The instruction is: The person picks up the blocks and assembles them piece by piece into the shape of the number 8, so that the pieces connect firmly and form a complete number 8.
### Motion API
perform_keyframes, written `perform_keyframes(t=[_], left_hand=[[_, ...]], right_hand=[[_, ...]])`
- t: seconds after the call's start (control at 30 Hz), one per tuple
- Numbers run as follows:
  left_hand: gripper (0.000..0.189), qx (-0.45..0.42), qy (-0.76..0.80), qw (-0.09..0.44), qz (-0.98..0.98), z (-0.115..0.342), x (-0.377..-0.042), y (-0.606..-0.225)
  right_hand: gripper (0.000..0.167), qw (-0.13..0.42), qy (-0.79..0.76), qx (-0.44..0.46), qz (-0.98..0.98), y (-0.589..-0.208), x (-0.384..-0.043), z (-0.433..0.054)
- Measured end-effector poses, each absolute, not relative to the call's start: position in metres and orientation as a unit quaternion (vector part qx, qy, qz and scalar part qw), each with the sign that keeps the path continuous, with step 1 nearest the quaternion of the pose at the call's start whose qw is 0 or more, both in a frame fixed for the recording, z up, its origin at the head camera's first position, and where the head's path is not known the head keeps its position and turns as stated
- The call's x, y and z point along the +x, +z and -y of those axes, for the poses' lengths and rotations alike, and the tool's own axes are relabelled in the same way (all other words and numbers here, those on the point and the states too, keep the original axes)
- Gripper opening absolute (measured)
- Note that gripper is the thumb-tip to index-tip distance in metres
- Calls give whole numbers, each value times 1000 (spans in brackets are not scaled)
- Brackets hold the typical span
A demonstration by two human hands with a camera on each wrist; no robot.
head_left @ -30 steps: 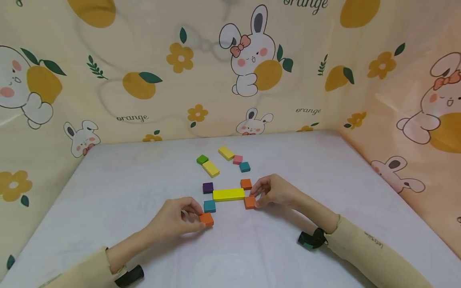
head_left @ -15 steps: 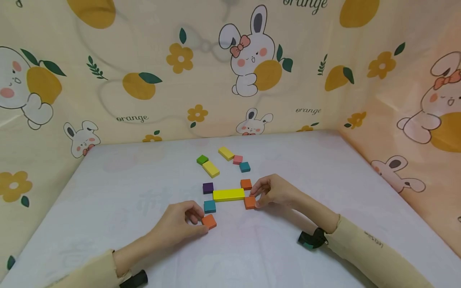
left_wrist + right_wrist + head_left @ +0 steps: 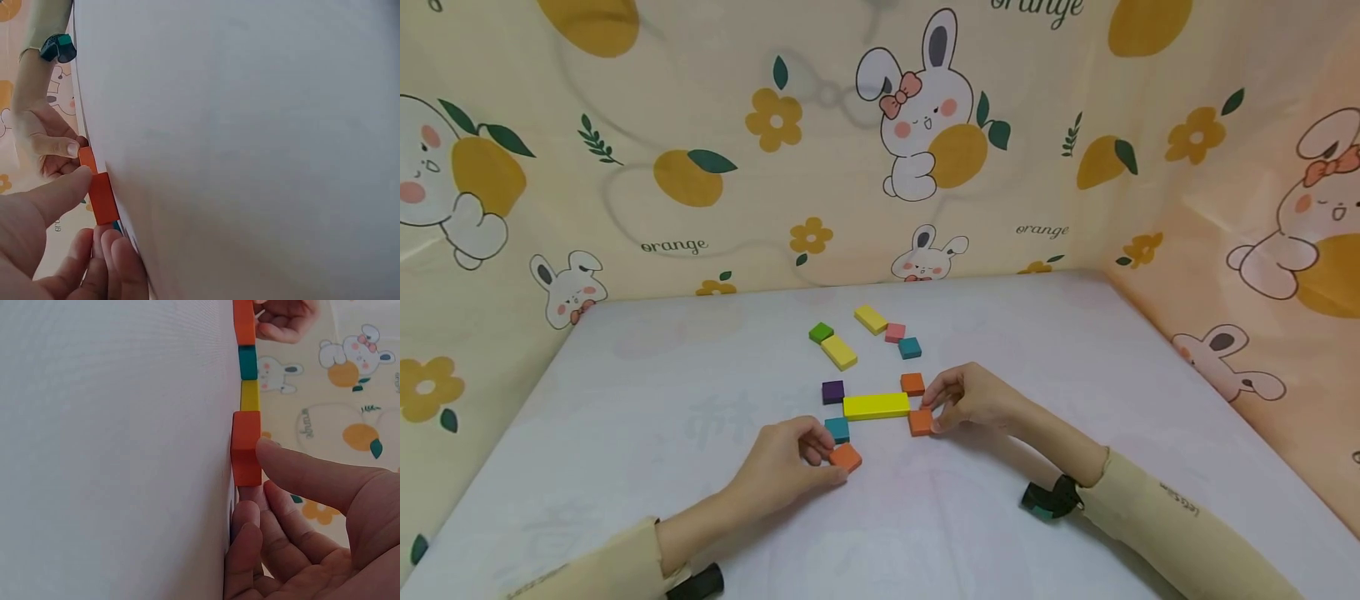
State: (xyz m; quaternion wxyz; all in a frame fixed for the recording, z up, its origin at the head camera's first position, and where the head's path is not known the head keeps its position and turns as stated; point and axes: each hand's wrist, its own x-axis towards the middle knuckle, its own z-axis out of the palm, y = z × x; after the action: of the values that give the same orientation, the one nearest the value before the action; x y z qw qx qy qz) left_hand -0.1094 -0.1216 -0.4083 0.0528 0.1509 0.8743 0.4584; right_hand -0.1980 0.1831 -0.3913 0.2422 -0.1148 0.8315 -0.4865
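Note:
My left hand pinches an orange block between thumb and fingers, and the block sits turned at an angle. Just behind it lies a teal block, close to the left end of a long yellow block. At that bar's right end, another orange block is pinched by my right hand, thumb on its near side. A third orange block lies just behind that one, near the right fingertips. A purple block is by the bar's back left corner.
Farther back, a green block meets a yellow block end to end. To their right a second yellow block, a pink block and a teal block form a slanted row. A patterned cloth wall borders the white table.
The left hand has shifted right with its orange block, which has turned from roughly square-on to slanted. My right hand and the other blocks stay where they were.

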Motion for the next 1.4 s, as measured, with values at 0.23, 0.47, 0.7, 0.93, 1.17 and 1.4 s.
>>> perform_keyframes(t=[0.23,0.47,0.7,0.93,1.17,1.4], left_hand=[[32,139,453,50,-879,117,-110,-406],[32,131,451,50,-881,115,-109,-406],[32,127,446,40,-885,113,-107,-405],[33,128,446,35,-885,112,-107,-406],[34,119,457,32,-881,115,-109,-404],[25,146,467,29,-871,128,-128,-387]], right_hand=[[31,244,-491,-111,-829,-390,-198,-183],[32,244,-490,-114,-829,-390,-199,-184],[31,243,-492,-117,-828,-392,-199,-185],[31,244,-492,-115,-828,-391,-198,-184],[31,244,-491,-112,-829,-390,-198,-183],[31,243,-490,-113,-829,-391,-198,-183]])
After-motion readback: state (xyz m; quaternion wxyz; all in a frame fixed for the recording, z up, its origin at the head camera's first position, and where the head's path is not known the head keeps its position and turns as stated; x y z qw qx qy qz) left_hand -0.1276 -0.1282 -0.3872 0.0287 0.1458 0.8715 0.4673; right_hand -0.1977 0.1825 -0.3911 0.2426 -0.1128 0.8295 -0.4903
